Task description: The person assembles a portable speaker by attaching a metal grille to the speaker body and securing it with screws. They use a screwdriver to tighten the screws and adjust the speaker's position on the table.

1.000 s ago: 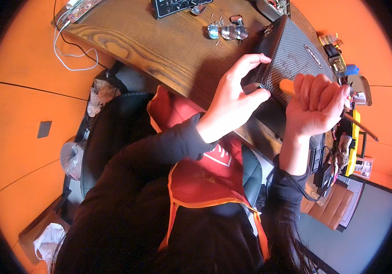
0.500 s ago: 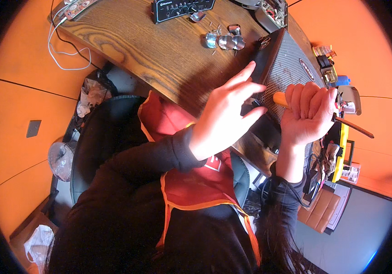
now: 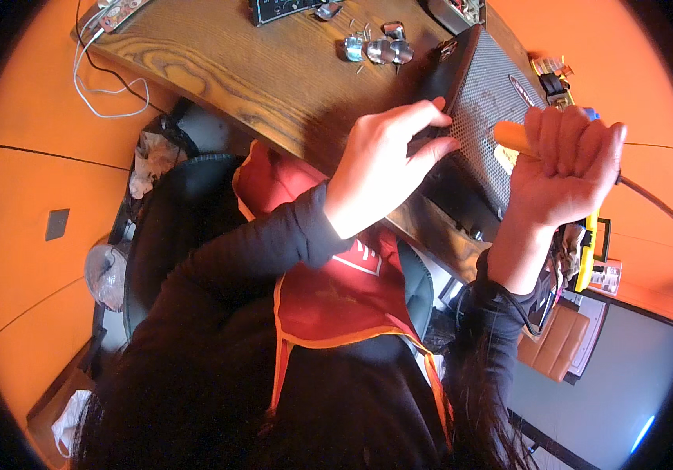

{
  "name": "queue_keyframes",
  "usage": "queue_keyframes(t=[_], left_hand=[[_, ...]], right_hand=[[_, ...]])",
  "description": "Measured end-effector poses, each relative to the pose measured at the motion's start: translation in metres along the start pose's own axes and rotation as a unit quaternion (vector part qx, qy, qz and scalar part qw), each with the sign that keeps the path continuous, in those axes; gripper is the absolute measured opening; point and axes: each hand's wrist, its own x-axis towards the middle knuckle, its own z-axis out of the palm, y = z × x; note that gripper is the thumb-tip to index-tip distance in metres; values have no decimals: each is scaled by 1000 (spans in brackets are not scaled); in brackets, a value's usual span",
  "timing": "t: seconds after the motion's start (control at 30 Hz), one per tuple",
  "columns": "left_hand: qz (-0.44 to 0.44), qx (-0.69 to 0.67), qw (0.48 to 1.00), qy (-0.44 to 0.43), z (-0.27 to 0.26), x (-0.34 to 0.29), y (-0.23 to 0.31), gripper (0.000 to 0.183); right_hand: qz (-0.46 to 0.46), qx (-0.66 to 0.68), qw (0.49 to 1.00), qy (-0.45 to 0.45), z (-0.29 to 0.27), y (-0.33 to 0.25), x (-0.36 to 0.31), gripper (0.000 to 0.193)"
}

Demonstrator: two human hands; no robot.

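Observation:
A black speaker box with a perforated metal grille [image 3: 481,106] rests at the table's right edge. My left hand [image 3: 379,160] is at its near left edge, fingers bent and thumb apart from them. I see nothing held there; whether the fingertips touch the box I cannot tell. Raised over the grille's right side, my right hand [image 3: 560,160] is wrapped round the yellow handle of a screwdriver [image 3: 515,138]. Its thin dark shaft sticks out past the little-finger side, pointing away to the right.
The wooden table [image 3: 219,55] carries several shiny curved metal pieces [image 3: 380,52] with small screws beside them. A black control box [image 3: 278,9] is at the far edge, with a metal tray of parts [image 3: 462,12] to its right. A white cable [image 3: 78,78] hangs at the left.
My right hand has moved right and slightly up with the screwdriver. The left hand's outstretched forefinger has bent down towards the thumb near the speaker's edge. The whole view has shifted a little.

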Motion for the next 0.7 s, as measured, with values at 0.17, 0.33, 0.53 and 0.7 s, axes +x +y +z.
queue_keyframes(t=[0.17,0.33,0.53,0.7], left_hand=[[-45,-57,997,8,2,1,2,21],[-6,-67,997,41,5,2,-3,27],[17,-38,998,43,6,1,-2,27],[101,120,987,-21,-5,4,-2,25]], right_hand=[[119,-116,984,64,5,14,-2,48],[43,-32,999,6,6,-9,7,49],[64,-138,987,42,-13,25,-7,47],[67,-108,990,56,-32,-6,-10,45]])
